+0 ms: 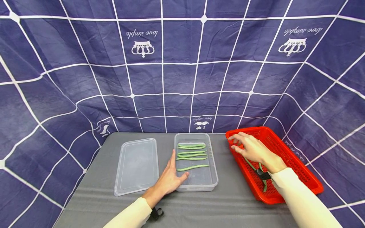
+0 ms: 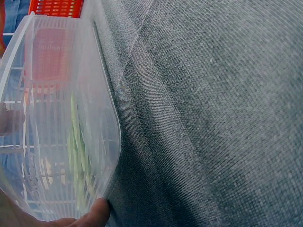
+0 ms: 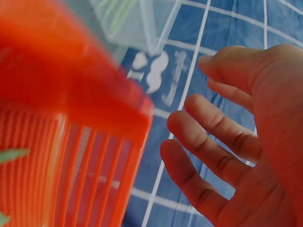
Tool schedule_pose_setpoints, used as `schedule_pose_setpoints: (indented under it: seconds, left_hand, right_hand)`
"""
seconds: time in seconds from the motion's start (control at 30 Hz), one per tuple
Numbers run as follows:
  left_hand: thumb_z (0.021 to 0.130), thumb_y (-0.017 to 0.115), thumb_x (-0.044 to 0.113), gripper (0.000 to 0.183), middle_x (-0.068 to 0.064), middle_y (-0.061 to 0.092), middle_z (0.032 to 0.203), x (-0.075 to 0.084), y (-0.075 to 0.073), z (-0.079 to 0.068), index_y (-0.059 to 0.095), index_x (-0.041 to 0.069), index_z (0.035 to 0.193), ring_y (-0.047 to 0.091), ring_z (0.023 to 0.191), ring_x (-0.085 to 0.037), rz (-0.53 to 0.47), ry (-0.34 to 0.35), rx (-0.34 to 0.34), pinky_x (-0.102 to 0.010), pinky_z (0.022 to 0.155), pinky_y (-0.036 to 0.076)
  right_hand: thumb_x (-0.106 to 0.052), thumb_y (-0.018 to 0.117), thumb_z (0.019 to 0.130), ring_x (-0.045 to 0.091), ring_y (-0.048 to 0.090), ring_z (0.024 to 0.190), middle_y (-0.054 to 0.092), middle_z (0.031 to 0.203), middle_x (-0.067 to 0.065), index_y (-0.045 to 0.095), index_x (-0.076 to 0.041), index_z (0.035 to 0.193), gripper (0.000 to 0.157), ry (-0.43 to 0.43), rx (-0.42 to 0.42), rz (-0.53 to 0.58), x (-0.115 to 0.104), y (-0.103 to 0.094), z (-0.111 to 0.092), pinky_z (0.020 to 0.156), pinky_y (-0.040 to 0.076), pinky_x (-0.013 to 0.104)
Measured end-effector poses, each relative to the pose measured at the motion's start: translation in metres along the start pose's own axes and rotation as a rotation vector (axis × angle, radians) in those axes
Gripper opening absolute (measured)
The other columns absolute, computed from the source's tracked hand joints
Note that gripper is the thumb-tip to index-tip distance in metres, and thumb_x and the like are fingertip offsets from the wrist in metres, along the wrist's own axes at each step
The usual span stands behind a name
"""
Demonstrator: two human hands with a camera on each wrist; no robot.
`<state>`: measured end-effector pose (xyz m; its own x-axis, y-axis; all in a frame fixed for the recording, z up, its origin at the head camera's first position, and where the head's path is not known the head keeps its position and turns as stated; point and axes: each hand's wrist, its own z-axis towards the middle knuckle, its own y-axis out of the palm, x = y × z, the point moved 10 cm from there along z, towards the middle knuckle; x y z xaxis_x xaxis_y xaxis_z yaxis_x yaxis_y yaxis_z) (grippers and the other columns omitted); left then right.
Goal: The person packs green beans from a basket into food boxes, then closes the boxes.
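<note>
Your left hand (image 1: 168, 179) lies flat on the grey table (image 1: 94, 196), fingers straight, its inner edge pressed against the long left wall of the clear container (image 1: 212, 183); the left wrist view shows your thumb tip (image 2: 97, 210) touching that wall, so you are bracing the box, not gripping it. Your right hand (image 1: 251, 148) hovers over the near-left part of the red basket (image 1: 302, 171) with fingers spread and loose, and the right wrist view confirms the palm holds nothing.

Judging from this, you are between beans: four green beans (image 1: 191, 155) already lie crosswise in the container, roughly parallel, while a few loose beans (image 1: 258, 167) remain in the basket, partly hidden under your right wrist. The step in hand looks like the reach for the next one.

The next move calls for lowering your right fingers onto a single bean, which lies closer to your forearm than to your fingertips, so you would need to draw the hand back a little. Pinch it near the middle so it stays level, then carry it left over the basket rim. There is bare floor at the near end of the container, below the lowest bean. Keep your left hand where it is to stop the light box sliding. The lid (image 1: 138, 164) rests flat just left of your left hand, out of the way.
</note>
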<state>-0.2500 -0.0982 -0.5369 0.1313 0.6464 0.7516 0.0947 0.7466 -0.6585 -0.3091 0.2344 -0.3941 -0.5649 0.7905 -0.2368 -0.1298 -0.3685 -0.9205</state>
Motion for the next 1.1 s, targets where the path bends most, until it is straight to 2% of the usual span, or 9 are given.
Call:
schedule_pose_setpoints:
  seconds: [0.3,0.47,0.67,0.8,0.97,1.1]
  left_hand:
    - [0.101,0.086,0.047,0.128,-0.033,0.038,0.185,-0.001,0.001,0.001,0.000,0.014,0.189,0.051,0.164,-0.056,0.004,-0.001,-0.005,-0.071,0.130,0.049]
    - [0.101,0.087,0.046,0.126,-0.032,0.038,0.185,0.000,0.002,0.001,0.003,0.013,0.189,0.051,0.165,-0.056,-0.006,-0.003,-0.002,-0.070,0.131,0.048]
    - [0.101,0.087,0.045,0.126,-0.032,0.038,0.185,0.000,0.001,0.002,0.002,0.013,0.189,0.050,0.165,-0.056,-0.003,-0.004,0.004,-0.070,0.132,0.048]
    - [0.101,0.087,0.045,0.127,-0.032,0.038,0.185,0.000,0.000,0.003,0.002,0.013,0.189,0.050,0.166,-0.055,-0.002,-0.003,0.006,-0.070,0.132,0.047]
    - [0.101,0.086,0.048,0.126,-0.031,0.038,0.186,-0.001,0.001,0.001,0.002,0.014,0.189,0.050,0.166,-0.054,-0.003,-0.009,0.000,-0.069,0.133,0.047]
    - [0.100,0.086,0.050,0.127,-0.032,0.040,0.184,-0.001,0.000,0.001,0.003,0.014,0.189,0.051,0.165,-0.054,0.001,-0.005,0.007,-0.069,0.132,0.048]
  right_hand:
    - [-0.011,0.093,0.098,0.022,0.076,0.094,0.079,0.105,0.003,0.082,-0.009,0.130,0.034,0.024,0.011,-0.010,0.050,-0.010,-0.030,0.081,0.061,0.039]
    - [-0.013,0.096,0.095,0.020,0.072,0.088,0.077,0.100,0.003,0.081,-0.007,0.129,0.038,0.050,-0.036,-0.002,0.082,-0.005,-0.048,0.077,0.057,0.035]
    - [-0.013,0.099,0.092,0.004,0.067,0.079,0.078,0.096,0.002,0.077,-0.003,0.131,0.046,0.148,-0.183,0.063,0.123,0.014,-0.070,0.075,0.056,0.030]
    - [-0.009,0.099,0.087,-0.002,0.060,0.076,0.073,0.092,0.002,0.074,-0.001,0.132,0.052,0.210,-0.281,0.123,0.138,0.026,-0.085,0.074,0.053,0.028]
    - [0.001,0.095,0.083,0.009,0.058,0.078,0.068,0.090,0.005,0.068,0.000,0.134,0.058,0.286,-0.377,0.194,0.151,0.038,-0.099,0.071,0.048,0.026]
    - [0.010,0.086,0.080,0.017,0.058,0.072,0.062,0.089,0.005,0.064,-0.002,0.135,0.060,0.355,-0.430,0.241,0.159,0.047,-0.107,0.059,0.050,0.025]
